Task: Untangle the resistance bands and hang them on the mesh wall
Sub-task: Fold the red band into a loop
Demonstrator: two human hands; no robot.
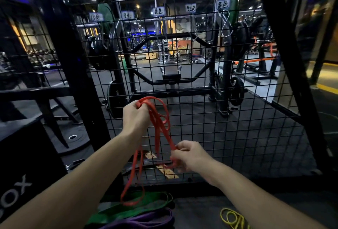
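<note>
My left hand [135, 115] grips the top of a tangled red resistance band [159, 128] in front of the black mesh wall [228, 119]. Several red loops hang down from it, the longest reaching the floor. Lower and to the right, my right hand [190, 155] pinches some of the red strands. On the floor below lie a green band [131, 208], a purple band [146, 219] and a thin yellow band [232, 217]. Metal S-hooks [226, 25] hang high on the mesh under white paper labels [222, 4].
A black box [23, 164] stands at the left beside a thick black post [73, 75]. Behind the mesh are a squat rack with weight plates [115, 99] and a bench. A slanted black beam [292, 64] rises at the right.
</note>
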